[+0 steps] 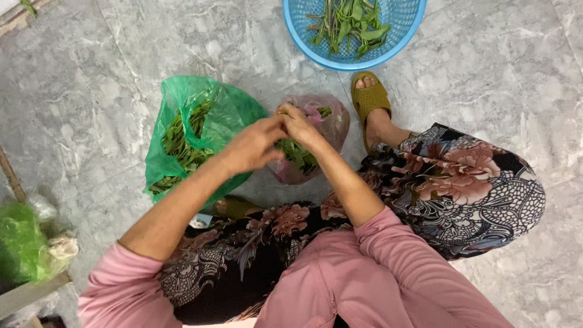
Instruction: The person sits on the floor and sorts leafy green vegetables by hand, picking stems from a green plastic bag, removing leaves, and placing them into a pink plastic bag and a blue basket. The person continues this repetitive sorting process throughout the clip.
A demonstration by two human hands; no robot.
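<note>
My left hand (pixel 254 144) and my right hand (pixel 299 124) meet fingertip to fingertip above a pinkish clear plastic bag (pixel 335 129) that holds green leaves. Between the fingers a thin green stem (pixel 281 112) is pinched; it is small and mostly hidden. Just left of my hands stands an open green plastic bag (pixel 228 109) filled with green stems and leaves (pixel 182 146). Both forearms reach forward from pink sleeves over my floral-patterned trousers.
A blue plastic basket (pixel 405 27) with picked greens sits at the top on the grey marble floor (pixel 91 73). My foot in an olive sandal (pixel 370 97) rests beside the pink bag. At the far left lie another green bag (pixel 21 243) and a wooden board.
</note>
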